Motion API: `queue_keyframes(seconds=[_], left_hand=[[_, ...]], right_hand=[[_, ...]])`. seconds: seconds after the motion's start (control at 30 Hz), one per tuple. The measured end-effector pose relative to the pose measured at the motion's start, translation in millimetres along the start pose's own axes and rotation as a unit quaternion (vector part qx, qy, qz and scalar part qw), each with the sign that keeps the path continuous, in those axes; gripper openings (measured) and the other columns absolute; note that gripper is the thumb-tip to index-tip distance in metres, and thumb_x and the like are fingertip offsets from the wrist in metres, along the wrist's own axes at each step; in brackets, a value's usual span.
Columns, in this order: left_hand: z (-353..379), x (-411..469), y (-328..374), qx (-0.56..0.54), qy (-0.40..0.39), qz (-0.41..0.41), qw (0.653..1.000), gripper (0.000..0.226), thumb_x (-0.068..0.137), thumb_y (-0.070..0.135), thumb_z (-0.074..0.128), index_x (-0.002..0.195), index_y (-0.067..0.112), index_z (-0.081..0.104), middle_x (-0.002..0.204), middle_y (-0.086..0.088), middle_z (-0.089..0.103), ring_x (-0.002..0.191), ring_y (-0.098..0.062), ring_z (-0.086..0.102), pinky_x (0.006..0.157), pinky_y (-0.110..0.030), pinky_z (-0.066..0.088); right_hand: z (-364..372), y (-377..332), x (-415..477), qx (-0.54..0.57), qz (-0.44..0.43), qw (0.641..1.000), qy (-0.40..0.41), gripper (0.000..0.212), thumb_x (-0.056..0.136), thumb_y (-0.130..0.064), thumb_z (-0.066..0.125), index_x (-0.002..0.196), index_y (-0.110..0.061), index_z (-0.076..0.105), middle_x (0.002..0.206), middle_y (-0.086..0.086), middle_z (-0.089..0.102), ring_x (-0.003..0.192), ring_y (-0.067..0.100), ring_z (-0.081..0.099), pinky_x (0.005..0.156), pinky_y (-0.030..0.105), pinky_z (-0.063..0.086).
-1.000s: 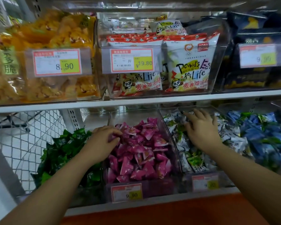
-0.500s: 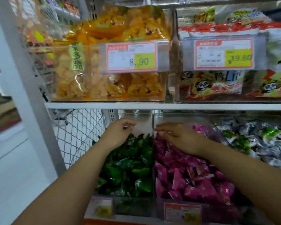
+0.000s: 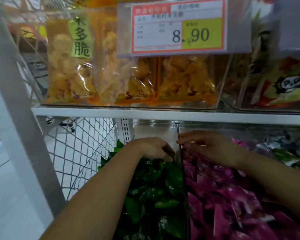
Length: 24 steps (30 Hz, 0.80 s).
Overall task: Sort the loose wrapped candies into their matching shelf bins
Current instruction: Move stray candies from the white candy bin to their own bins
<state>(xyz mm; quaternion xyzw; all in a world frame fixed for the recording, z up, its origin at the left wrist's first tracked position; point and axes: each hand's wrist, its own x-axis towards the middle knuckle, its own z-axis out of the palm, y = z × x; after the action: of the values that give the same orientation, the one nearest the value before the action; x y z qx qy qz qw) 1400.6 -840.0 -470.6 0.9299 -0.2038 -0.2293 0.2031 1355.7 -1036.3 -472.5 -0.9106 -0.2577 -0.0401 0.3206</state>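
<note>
Left hand (image 3: 152, 149): my fingers curled down into green candies (image 3: 156, 193), 6 o'clock bin; grip I cannot tell
Right hand (image 3: 210, 147): over pink candies (image 3: 232, 196), 4 o'clock, fingertips at clear divider (image 3: 181, 170); pinch unclear

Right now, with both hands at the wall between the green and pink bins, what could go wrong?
The right hand reaches to the clear divider; a candy released there could drop among the green candies instead of the pink candies. The left hand, close beside that divider, could flick green pieces across.
</note>
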Motion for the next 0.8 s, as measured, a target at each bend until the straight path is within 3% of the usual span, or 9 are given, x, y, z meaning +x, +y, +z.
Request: queue_keyframes(seconds=[0.1, 0.23, 0.43, 0.63, 0.8], left_hand=[[-5.8, -5.4, -5.6, 0.029, -0.016, 0.016, 0.999, 0.031, 0.091, 0.032, 0.061, 0.121, 0.025, 0.064, 0.122, 0.007, 0.060, 0.108, -0.010, 0.052, 0.094, -0.024, 0.041], [-15.5, -21.2, -15.9, 0.051, -0.007, 0.008, 0.999, 0.027, 0.094, 0.038, 0.055, 0.114, 0.026, 0.067, 0.115, 0.013, 0.060, 0.102, -0.006, 0.052, 0.083, -0.019, 0.039], [-15.1, -38.2, -21.1, 0.073, 0.010, -0.015, 0.997, 0.031, 0.092, 0.038, 0.057, 0.117, 0.024, 0.068, 0.123, 0.007, 0.061, 0.108, -0.011, 0.054, 0.094, -0.026, 0.042], [-15.2, -47.5, -17.5, 0.077, -0.002, -0.015, 0.997, 0.025, 0.095, 0.032, 0.055, 0.116, 0.025, 0.067, 0.120, 0.012, 0.060, 0.096, -0.002, 0.049, 0.071, -0.012, 0.035], [-31.0, -51.0, -10.4, 0.069, -0.011, -0.023, 0.997, 0.027, 0.092, 0.039, 0.057, 0.115, 0.028, 0.067, 0.126, 0.012, 0.059, 0.113, -0.007, 0.052, 0.100, -0.025, 0.038]], right_hand=[[-1.2, 1.3, -1.3, 0.002, -0.001, 1.000, -0.021, 0.026, 0.095, -0.025, 0.053, 0.112, -0.043, 0.062, 0.134, -0.023, 0.046, 0.113, -0.018, 0.041, 0.084, -0.007, 0.030], [-2.1, -1.2, -5.0, 0.024, 0.007, 0.999, -0.034, 0.029, 0.094, -0.026, 0.054, 0.109, -0.050, 0.056, 0.132, -0.029, 0.040, 0.112, -0.021, 0.038, 0.081, -0.007, 0.030], [-1.7, -5.9, -7.4, 0.021, 0.023, 0.999, -0.043, 0.028, 0.094, -0.031, 0.053, 0.111, -0.053, 0.054, 0.134, -0.032, 0.036, 0.117, -0.011, 0.042, 0.085, -0.006, 0.031], [-2.0, -8.1, -9.5, 0.030, 0.035, 0.998, -0.051, 0.030, 0.095, -0.028, 0.052, 0.118, -0.047, 0.053, 0.135, -0.030, 0.034, 0.114, -0.009, 0.044, 0.081, -0.008, 0.030], [-0.7, -8.3, -8.6, 0.028, 0.035, 0.998, -0.054, 0.031, 0.095, -0.030, 0.052, 0.122, -0.046, 0.053, 0.141, -0.026, 0.036, 0.117, -0.004, 0.048, 0.087, -0.003, 0.035]])
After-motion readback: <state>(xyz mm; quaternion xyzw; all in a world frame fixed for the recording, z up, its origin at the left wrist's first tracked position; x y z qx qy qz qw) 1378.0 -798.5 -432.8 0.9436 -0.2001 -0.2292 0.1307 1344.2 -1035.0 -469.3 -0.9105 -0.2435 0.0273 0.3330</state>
